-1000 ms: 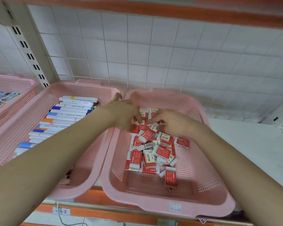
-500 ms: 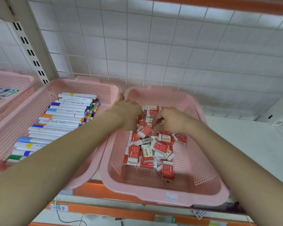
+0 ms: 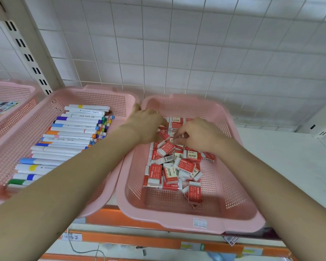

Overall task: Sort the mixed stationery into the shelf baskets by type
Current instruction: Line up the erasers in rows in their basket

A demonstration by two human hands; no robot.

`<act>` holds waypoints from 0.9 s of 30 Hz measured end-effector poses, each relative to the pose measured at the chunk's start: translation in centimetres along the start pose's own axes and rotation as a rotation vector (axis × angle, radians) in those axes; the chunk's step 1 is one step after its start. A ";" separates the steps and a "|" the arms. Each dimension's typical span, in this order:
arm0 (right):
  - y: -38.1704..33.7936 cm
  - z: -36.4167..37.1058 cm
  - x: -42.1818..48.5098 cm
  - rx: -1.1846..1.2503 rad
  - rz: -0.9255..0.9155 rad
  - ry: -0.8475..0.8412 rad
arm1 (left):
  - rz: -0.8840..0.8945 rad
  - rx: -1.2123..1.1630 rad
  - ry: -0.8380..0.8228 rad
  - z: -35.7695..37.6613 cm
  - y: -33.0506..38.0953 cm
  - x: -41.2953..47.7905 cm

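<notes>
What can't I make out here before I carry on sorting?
Head view, left hand: fingers buried among the erasers, so its grip is hidden.
Head view, right hand: its own back hides the fingertips; grip unclear.
Head view, far-left basket: cut off by the frame edge, contents blurred.
Head view, label on the eraser basket: too small to read.

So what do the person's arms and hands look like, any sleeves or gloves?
No sleeves show on the left arm or right arm, bare to the picture's edge. The left hand and right hand wear no gloves; no watch or bracelet shows.
</notes>
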State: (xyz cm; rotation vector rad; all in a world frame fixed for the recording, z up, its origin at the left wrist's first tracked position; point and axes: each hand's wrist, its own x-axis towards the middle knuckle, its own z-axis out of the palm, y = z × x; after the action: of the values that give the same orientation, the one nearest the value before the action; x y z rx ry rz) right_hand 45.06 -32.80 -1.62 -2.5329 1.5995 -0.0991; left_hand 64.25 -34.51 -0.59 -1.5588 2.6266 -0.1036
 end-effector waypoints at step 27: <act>-0.8 0.7 1.7 0.010 -0.012 0.070 | -0.109 0.136 0.109 0.5 0.5 1.6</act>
State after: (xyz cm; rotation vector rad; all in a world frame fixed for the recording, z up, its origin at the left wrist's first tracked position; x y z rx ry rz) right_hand 46.61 -33.99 -2.18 -2.5588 1.6045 -0.1983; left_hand 63.11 -35.68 -1.24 -1.6941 2.5499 -0.3773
